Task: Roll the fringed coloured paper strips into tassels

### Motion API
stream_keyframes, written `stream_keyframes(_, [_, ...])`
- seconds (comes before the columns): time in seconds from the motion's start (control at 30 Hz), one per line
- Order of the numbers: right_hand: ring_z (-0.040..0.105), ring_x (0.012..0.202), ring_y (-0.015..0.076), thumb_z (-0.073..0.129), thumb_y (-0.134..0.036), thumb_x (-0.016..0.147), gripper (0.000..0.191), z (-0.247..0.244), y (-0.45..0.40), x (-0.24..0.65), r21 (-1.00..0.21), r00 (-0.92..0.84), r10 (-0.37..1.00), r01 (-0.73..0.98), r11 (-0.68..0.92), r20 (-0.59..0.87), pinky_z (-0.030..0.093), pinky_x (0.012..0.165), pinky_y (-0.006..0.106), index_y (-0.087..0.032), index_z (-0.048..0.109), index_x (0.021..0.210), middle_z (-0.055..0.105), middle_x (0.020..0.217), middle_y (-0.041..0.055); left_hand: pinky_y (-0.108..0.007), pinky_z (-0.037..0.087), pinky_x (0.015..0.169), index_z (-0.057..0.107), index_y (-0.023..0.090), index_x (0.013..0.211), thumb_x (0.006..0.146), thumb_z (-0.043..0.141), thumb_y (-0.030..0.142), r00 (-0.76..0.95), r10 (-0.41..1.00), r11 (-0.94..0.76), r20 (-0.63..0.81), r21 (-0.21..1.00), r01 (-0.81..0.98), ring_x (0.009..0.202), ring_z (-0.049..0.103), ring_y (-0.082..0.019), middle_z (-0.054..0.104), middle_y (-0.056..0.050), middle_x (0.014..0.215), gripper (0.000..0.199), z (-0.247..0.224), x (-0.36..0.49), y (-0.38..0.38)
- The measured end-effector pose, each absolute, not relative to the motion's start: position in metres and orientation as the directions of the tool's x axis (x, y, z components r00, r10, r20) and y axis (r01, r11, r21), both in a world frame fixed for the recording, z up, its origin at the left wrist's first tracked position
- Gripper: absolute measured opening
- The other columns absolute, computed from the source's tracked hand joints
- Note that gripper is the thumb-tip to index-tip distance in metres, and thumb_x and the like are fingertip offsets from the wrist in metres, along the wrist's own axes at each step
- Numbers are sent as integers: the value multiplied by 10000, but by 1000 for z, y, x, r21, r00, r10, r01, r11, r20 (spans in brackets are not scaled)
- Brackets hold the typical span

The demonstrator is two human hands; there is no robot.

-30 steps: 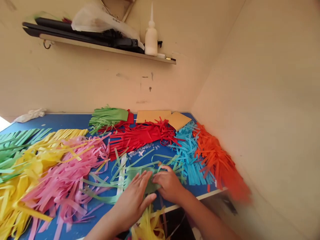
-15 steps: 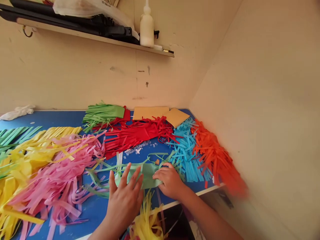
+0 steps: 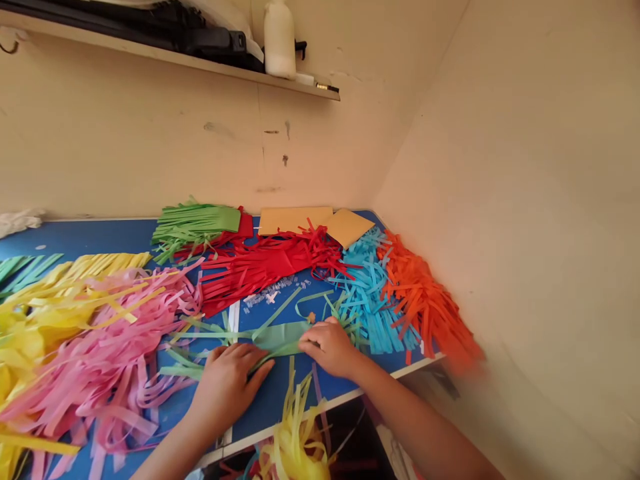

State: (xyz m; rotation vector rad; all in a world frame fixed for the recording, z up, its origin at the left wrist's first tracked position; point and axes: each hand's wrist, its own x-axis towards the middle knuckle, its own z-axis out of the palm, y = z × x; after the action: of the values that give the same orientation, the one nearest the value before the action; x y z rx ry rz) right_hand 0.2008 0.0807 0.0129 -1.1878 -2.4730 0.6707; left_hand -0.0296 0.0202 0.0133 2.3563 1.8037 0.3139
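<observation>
A pale green tissue paper piece [image 3: 283, 335] with fringed ends lies on the blue table [image 3: 265, 407], its near edge folded up. My left hand [image 3: 234, 377] is closed on its left part, thumb along the near edge. On its right end, my right hand [image 3: 329, 345] pinches the paper between thumb and fingers. Loose green strips [image 3: 187, 363] spread out to the left of my left hand, and more lie behind my right hand. A small brown scrap [image 3: 312, 318] rests just behind the paper.
Fringed paper lies all round: yellow [image 3: 45, 320], pink [image 3: 115, 340], green [image 3: 197, 223], red [image 3: 270, 263], blue [image 3: 375, 300] and orange [image 3: 430, 303]. Yellow strips [image 3: 297, 440] hang by the front edge. A shelf [image 3: 175, 57] holds a white bottle [image 3: 280, 40].
My left hand has gone from spread fingers over the paper to closed on its left part. The paper's near edge has been folded and drawn narrower. The view has shifted slightly.
</observation>
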Motion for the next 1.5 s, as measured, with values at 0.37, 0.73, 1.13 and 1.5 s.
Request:
stream_keyframes(0.37, [630, 782, 167, 647, -291, 869, 132, 9, 100, 180, -417, -350, 937, 853, 314, -8, 311, 746, 292, -205, 669, 772, 729, 858, 7, -346, 413, 686, 666, 196, 899, 938, 364, 397, -14, 984, 40, -180, 141, 989, 777, 724, -279, 768, -109, 804, 365, 26, -24, 57])
stream_keyframes(0.73, [590, 736, 142, 657, -268, 834, 111, 5, 99, 183, -407, -368, 930, 851, 333, -9, 293, 732, 293, -212, 628, 742, 688, 803, -35, -348, 409, 701, 666, 194, 895, 943, 367, 420, -15, 976, 41, -218, 118, 992, 757, 712, -268, 752, -96, 756, 377, 28, -23, 58])
stream_keyframes(1.13, [485, 891, 212, 544, -123, 923, 141, 12, 86, 184, 38, -664, 697, 731, 681, 271, 287, 896, 414, -201, 617, 831, 628, 923, 48, -410, 394, 886, 668, 229, 881, 890, 494, 111, 559, 791, -567, 248, -46, 822, 837, 616, -223, 696, -36, 857, 211, 18, -29, 49])
stream_keyframes(1.5, [592, 926, 236, 564, -175, 778, 265, 12, 89, 193, -253, -792, 587, 541, 802, 169, 326, 885, 397, -148, 653, 1026, 690, 1020, 98, -566, 272, 1086, 688, 197, 990, 849, 461, 154, 492, 846, -513, 204, 62, 856, 934, 670, -265, 730, -82, 983, 271, 17, -28, 43])
